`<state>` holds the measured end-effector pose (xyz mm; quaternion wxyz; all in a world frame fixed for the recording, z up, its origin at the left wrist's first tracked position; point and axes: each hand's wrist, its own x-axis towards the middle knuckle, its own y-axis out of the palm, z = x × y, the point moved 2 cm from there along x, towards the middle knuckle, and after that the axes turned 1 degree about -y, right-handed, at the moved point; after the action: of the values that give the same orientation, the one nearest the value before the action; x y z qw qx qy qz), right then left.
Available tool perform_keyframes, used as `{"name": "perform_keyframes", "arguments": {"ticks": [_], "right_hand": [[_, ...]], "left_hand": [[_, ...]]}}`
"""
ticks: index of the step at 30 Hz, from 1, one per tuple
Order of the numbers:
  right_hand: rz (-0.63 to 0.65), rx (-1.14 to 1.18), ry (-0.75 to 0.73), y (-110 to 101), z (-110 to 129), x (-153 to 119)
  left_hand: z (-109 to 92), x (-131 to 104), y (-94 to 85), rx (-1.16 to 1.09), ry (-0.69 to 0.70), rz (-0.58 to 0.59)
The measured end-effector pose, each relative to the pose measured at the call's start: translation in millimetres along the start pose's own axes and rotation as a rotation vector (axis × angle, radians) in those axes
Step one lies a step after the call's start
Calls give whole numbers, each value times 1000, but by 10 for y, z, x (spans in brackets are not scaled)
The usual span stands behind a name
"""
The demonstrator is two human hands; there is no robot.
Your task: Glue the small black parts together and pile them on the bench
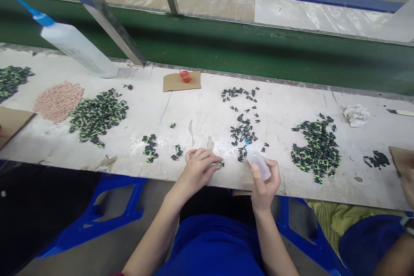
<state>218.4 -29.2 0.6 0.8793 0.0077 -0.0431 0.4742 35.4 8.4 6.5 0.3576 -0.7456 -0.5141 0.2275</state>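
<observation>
My left hand [199,167] rests near the table's front edge, its fingertips pinching a small black-and-green piece [221,164]. In my right hand [265,183] is a small translucent bottle [258,163] with a blue tip, tilted so that the tip points away from me. That tip is over a scatter of small black parts [243,131]. More black parts [234,92] lie farther back. Left of my left hand sit two small clusters of black-and-green pieces [150,148], [177,152], and a single piece [172,125] lies behind them.
Piles of black-and-green pieces [97,116], [316,146] flank the work area. A pink pile [58,101], a large white bottle [79,47], a red cup [185,76] on cardboard [171,83] and crumpled paper [356,115] are on the table. Another person's hand [408,185] is at far right.
</observation>
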Motion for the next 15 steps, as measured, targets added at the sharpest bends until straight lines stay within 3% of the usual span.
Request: {"name": "perform_keyframes", "arguments": {"ticks": [5,10,12,15], "right_hand": [[194,-17,-96,352,133,75],[433,-170,-116,702,28,93],[463,-247,-176,681,-14,76],[447,-329,-323,412,22,117]], "left_hand": [[-34,-59,43,42,22,-28],[69,-234,-41,14,20,-125],[121,-306,-110,-64,30,-164],[128,-376,-186,-192,11,-245]]}}
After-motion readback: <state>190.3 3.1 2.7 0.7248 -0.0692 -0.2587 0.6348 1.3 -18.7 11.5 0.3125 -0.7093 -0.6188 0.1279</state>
